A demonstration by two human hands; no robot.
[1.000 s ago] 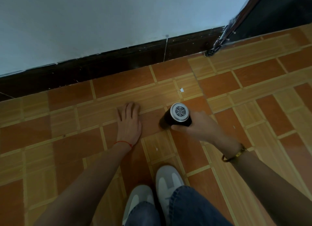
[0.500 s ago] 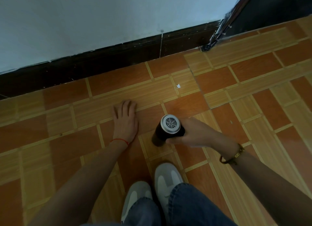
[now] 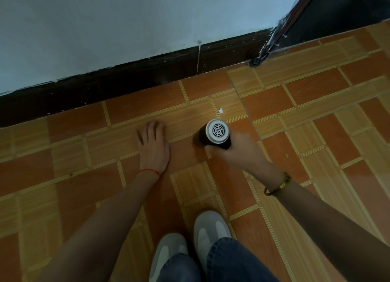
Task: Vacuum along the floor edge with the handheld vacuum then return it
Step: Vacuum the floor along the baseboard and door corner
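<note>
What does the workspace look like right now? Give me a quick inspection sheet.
Surface: orange and tan tiled floor, bare.
Job's things: handheld vacuum, black body, grilled white end facing the camera, nose down toward the floor.
Clutter: small white scrap on a tile just beyond the vacuum, another fleck to its right.
Grippers: right hand wrapped around the vacuum; left hand flat on the floor, palm down.
Cables: nothing seen.
Surroundings: dark baseboard under a pale wall, dark doorway at the corner, white shoes below.
</note>
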